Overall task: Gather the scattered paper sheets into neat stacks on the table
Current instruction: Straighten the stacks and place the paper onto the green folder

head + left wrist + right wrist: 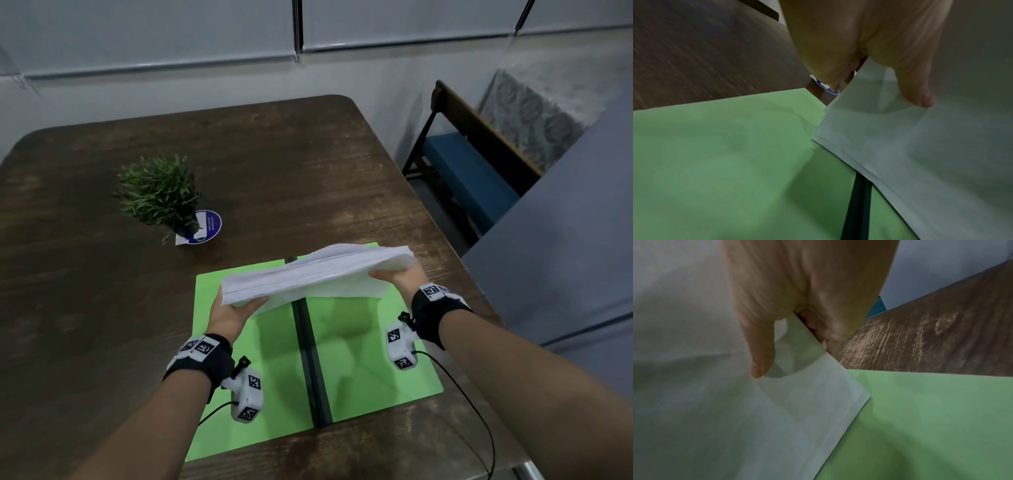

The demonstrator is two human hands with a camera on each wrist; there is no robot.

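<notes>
Above green mat (376,346) — hands gripping stack (318,274)

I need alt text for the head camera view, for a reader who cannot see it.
Two hands, left hand and right hand, hold a stack of white paper by its ends above a green mat on a dark wooden table; a small potted plant stands behind.

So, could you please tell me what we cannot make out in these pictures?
- Head view: the left hand and right hand hold the white paper stack; it hides their fingers.
- Head view: text on the round blue label under the green potted plant is too small.
- Wrist views: blurred, so the sheet count is unreadable.
</notes>
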